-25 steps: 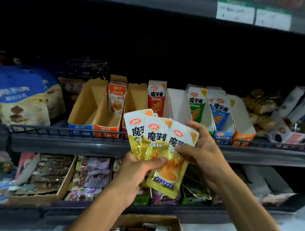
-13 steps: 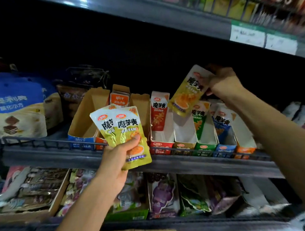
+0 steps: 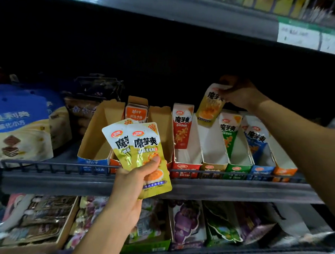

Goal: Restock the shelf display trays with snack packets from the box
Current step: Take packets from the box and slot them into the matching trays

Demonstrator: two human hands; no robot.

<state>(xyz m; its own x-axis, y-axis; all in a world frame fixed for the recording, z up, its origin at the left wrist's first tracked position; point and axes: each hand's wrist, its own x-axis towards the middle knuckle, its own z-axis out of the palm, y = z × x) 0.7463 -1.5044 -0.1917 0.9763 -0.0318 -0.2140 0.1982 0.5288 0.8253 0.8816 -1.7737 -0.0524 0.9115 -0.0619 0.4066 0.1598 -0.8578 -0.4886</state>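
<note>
- Fingers of the right hand (image 3: 241, 95) pinch the top edge of one yellow packet (image 3: 209, 105), which hangs upright over the back of the yellow tray (image 3: 214, 165); its lower end sits just above the tray's opening, and I cannot tell whether it touches the tray wall.
- Left hand (image 3: 135, 181) grips two more yellow packets (image 3: 140, 148), fanned and overlapping, thumb pressed across their fronts, held in front of the shelf rail (image 3: 46, 167) and well apart from the yellow tray.
- Head view, middle shelf: a row of narrow cardboard trays stands behind the rail. The red tray (image 3: 186, 164) shows one red packet (image 3: 182, 125) standing at its back; the green tray (image 3: 238, 166) holds a green packet (image 3: 230, 129); the blue tray (image 3: 262, 169) holds a blue packet (image 3: 255, 134). Each looks mostly bare toward the front.
- Left of these, two brown-walled trays (image 3: 97, 133) stand nearly bare, with an orange packet (image 3: 135, 114) at the back between them.
- The yellow tray shows white walls and no packet standing inside, as far as can be seen.
- The box named in the task is not visible in this view.
- Judged from this, restocking is at an early stage: one packet is about to go into the yellow tray, two wait in the left hand, and most trays have plenty of room left.
- The lower shelf carries other snack bags (image 3: 185, 223), crowded and partly blurred.
</note>
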